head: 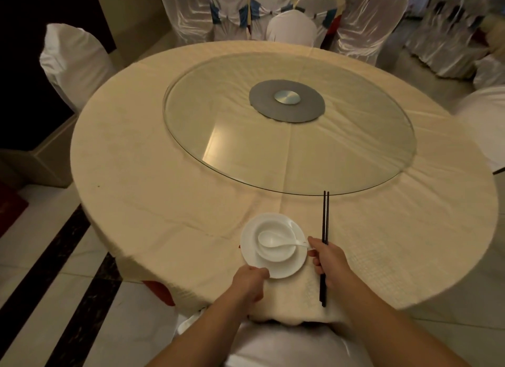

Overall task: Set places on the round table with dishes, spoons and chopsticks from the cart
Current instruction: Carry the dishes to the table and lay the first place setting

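Note:
A white plate [247, 241] lies near the front edge of the round table [153, 181], which is covered in a cream cloth. On the plate sits a small white bowl [284, 228] with a white spoon [269, 240] in it. My left hand [250, 280] pinches the plate's near rim. My right hand [326, 260] grips a pair of black chopsticks [325, 216] just right of the plate; they point toward the table's centre. The cart is out of view.
A glass turntable [218, 137] with a grey hub [287, 100] fills the table's middle. White-covered chairs stand at the left [72, 63], far side [291, 29], right [486, 120] and right below me [273, 345]. More covered chairs crowd the background.

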